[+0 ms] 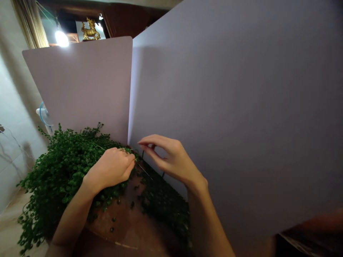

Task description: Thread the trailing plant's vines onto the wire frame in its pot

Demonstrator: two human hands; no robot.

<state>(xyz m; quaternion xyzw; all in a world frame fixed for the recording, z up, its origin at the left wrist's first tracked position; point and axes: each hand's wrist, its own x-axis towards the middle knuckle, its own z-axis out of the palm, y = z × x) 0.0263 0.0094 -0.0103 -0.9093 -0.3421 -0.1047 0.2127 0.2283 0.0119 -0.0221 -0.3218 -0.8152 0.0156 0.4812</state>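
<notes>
A bushy green plant (64,164) with small round leaves spreads over the left side of a brown surface (120,221). My left hand (114,166) is closed at the plant's right edge, fingers curled together. A thin pale strand (144,169) runs from beside it toward the lower right; whether the fingers hold it cannot be made out. To the right, my right hand (166,155) is raised before the large grey panel, thumb and forefinger pinched together. Whatever sits between those fingertips is too small to name. Below it lies a darker patch of the same foliage (166,203), in shadow.
A tall grey panel (241,107) fills the right side and meets a smaller pinkish panel (88,82) behind the plant. Beyond are a lit bulb (62,38), a golden figurine (90,30) and a curtain (30,23). Loose leaves (112,224) dot the brown surface.
</notes>
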